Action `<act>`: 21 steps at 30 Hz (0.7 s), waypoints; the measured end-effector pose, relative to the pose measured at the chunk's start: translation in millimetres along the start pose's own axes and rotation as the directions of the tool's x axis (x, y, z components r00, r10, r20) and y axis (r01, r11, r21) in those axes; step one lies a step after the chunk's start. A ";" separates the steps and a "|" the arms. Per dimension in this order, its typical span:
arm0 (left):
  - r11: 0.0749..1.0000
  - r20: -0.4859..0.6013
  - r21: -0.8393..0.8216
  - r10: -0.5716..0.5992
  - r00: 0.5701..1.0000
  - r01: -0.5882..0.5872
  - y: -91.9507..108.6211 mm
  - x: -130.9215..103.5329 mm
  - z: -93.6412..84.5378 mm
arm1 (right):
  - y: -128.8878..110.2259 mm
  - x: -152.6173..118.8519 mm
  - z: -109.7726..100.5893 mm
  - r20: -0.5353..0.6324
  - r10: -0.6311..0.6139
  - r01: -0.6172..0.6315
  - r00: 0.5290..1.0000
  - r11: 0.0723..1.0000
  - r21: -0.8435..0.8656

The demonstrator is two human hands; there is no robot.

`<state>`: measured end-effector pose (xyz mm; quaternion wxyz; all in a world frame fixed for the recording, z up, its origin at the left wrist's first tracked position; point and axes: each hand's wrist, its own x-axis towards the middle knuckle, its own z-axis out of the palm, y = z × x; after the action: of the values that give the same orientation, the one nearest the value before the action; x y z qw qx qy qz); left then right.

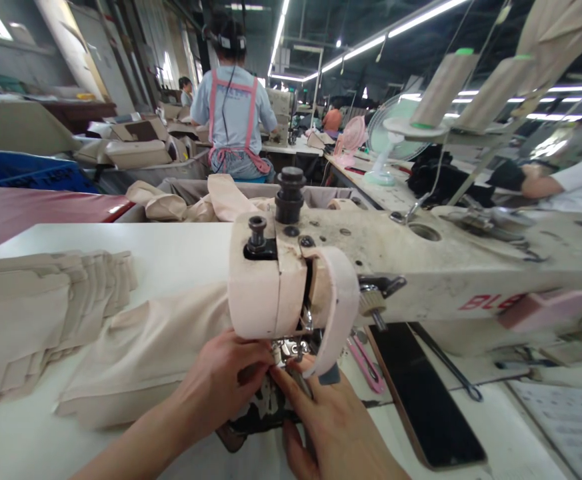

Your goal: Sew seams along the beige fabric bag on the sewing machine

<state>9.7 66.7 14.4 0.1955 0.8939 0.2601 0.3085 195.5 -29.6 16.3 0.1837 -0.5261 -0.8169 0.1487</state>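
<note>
A beige fabric piece point(145, 347) lies on the white table and runs under the head of a sewing machine point(255, 293). My left hand point(223, 377) is closed, thumb and index pinched at the fabric's edge beside the presser foot point(291, 348). Close on the other side, my right hand point(338, 417) has its index fingertip near my left fingertips and its thumb bent below. Whatever lies between the right fingers is too hidden to name. Beneath both hands shows the dark, worn machine bed point(263, 407). The needle point is hidden behind the machine head and guard.
Stacked beige fabric pieces point(31, 313) lie at left. Right of the machine are pink thread snips point(365, 363), a phone point(425, 393) and a dark metal tool point(451, 363). Thread cones point(443, 87) stand behind. A co-worker point(235, 113) sits ahead, beyond a fabric-filled bin point(321, 197).
</note>
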 end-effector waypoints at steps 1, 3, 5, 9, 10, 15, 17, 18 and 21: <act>1.000 -0.018 -0.007 -0.018 1.000 0.018 -0.7 -1.2 1.6 | -0.5 0.1 -0.4 0.001 0.004 -0.004 1.000 1.000 0.009; 0.999 -0.039 -0.014 -0.039 0.999 0.038 -0.8 -2.2 3.8 | -1.4 0.2 -0.8 0.000 0.009 -0.009 1.000 1.000 0.018; 0.999 -0.045 -0.018 -0.043 0.998 0.042 -0.1 -1.2 4.1 | -2.2 -0.3 -0.8 -0.004 0.008 -0.008 1.000 1.000 0.011; 0.999 -0.062 -0.032 -0.036 0.997 0.034 0.7 2.2 2.4 | -2.2 -2.2 -0.9 0.021 0.029 -0.030 0.999 0.999 0.026; 0.999 -0.075 -0.037 -0.036 0.997 0.033 0.7 2.5 2.4 | -2.0 -2.6 -1.1 0.028 0.036 -0.037 0.999 0.999 0.037; 0.996 -0.112 -0.073 -0.061 0.992 0.053 1.5 1.1 4.5 | -1.3 -0.5 -3.2 0.016 0.041 -0.042 0.999 0.998 0.053; 0.994 -0.111 -0.080 -0.080 0.991 0.071 2.8 0.7 4.9 | -1.3 1.6 -4.7 0.024 0.042 -0.043 0.999 0.998 0.041; 0.993 -0.111 -0.082 -0.088 0.990 0.080 3.6 0.7 5.0 | -1.2 2.6 -5.6 0.031 0.045 -0.046 0.999 0.998 0.034; 0.992 -0.113 -0.088 -0.103 0.988 0.093 5.7 1.6 4.9 | 0.1 5.2 -7.7 0.042 0.041 -0.041 0.998 0.999 0.010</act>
<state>15.9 62.2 14.4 0.2317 0.8515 0.3018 0.3608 197.1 -24.5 23.9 0.1665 -0.5386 -0.8087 0.1681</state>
